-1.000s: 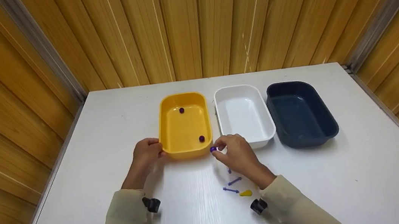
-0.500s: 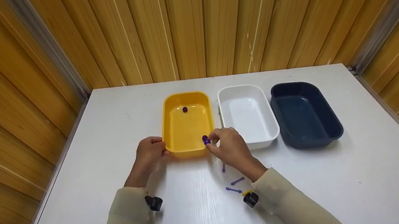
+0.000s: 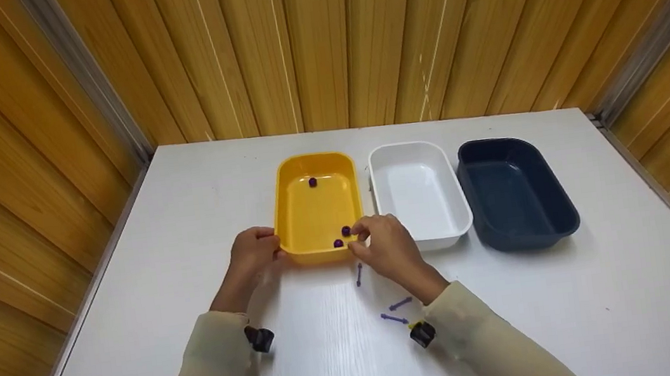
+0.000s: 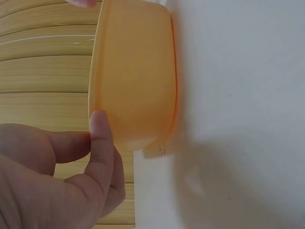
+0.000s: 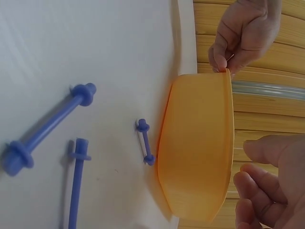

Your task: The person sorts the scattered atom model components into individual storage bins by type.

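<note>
My left hand (image 3: 250, 251) pinches the rim of a yellow plastic bin (image 3: 318, 256) at its near left corner, thumb and fingers on either side of the edge in the left wrist view. Three small purple beads lie inside: one bead (image 3: 312, 182) near the far end, another bead (image 3: 346, 231) and a third bead (image 3: 338, 243) close together at the near right corner. Over that corner hovers my right hand (image 3: 388, 242). In the right wrist view its thumb (image 5: 267, 149) and fingers stand apart with nothing between them.
A white bin (image 3: 418, 190) and a dark blue bin (image 3: 514, 191) stand to the right. On the table before the bins lie three purple rods with collared ends, one rod (image 3: 359, 274) nearest the yellow bin. A yellow piece (image 3: 414, 325) is mostly hidden by the right wrist camera.
My right hand has carried a purple bead left over the yellow bin's near right corner and let it go; it now lies inside. My left hand has stayed on the rim.
</note>
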`<action>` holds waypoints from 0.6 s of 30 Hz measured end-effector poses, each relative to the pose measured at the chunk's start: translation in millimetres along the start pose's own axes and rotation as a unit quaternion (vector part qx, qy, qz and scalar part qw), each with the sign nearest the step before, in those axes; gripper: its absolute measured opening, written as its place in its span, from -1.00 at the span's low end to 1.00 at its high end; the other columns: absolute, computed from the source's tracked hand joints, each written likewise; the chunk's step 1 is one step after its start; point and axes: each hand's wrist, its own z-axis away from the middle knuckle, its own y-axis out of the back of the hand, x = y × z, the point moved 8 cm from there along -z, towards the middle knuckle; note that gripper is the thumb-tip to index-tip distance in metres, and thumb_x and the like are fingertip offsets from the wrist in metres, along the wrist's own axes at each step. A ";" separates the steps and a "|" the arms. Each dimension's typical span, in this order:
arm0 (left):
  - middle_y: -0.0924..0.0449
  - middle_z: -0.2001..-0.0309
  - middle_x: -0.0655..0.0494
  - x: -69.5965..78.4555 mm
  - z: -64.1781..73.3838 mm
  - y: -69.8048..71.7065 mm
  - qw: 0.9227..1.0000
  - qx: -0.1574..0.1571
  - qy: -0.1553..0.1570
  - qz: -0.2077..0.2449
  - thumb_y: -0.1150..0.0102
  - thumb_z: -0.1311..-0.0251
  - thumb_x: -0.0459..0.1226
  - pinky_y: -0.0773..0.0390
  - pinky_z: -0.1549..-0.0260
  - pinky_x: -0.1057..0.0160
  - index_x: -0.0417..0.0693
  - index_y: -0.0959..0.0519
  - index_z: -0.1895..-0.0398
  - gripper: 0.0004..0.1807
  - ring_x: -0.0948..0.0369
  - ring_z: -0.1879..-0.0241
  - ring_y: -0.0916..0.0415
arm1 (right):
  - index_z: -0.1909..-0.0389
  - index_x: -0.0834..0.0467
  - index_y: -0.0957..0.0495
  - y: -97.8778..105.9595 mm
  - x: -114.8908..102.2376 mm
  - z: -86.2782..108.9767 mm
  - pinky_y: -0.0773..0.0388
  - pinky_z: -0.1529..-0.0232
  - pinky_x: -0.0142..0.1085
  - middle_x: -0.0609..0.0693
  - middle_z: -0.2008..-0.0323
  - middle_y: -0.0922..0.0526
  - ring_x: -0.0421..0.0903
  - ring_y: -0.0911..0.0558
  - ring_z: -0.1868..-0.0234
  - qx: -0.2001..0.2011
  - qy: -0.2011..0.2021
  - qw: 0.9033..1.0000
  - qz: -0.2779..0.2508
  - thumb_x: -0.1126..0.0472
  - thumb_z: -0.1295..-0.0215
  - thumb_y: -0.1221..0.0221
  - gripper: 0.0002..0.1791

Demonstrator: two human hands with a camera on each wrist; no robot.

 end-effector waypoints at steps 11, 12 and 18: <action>-0.59 0.01 -0.15 1.1 1.5 -1.6 1.000 -0.006 -0.001 -0.004 -0.07 -0.39 -0.35 -0.68 -0.02 0.14 -0.28 -0.51 -0.18 -0.66 0.16 0.26 -0.59 | 0.26 0.11 -0.70 6.9 6.4 14.0 -0.51 0.15 -0.24 -0.07 0.34 -0.72 -0.09 -0.54 0.24 0.015 0.014 1.000 0.005 0.16 -0.24 -0.38 -0.87; -0.59 0.01 -0.14 0.9 1.8 -1.2 1.000 -0.005 0.000 -0.006 -0.07 -0.39 -0.34 -0.68 -0.02 0.14 -0.27 -0.51 -0.18 -0.66 0.15 0.25 -0.59 | 0.26 0.11 -0.70 7.1 7.5 15.7 -0.51 0.16 -0.25 -0.07 0.35 -0.71 -0.09 -0.54 0.24 0.015 0.013 1.000 0.004 0.15 -0.24 -0.38 -0.87; -0.58 -0.06 -0.13 5.9 3.7 3.3 0.999 0.017 -0.004 -0.044 -0.08 -0.38 -0.29 -0.66 -0.05 0.17 -0.22 -0.49 -0.21 -0.62 0.06 0.06 -0.60 | 0.26 0.03 -0.71 4.6 13.4 24.1 -0.52 0.17 -0.30 -0.12 0.35 -0.69 -0.13 -0.53 0.24 -0.001 0.003 1.000 0.014 0.13 -0.27 -0.36 -0.91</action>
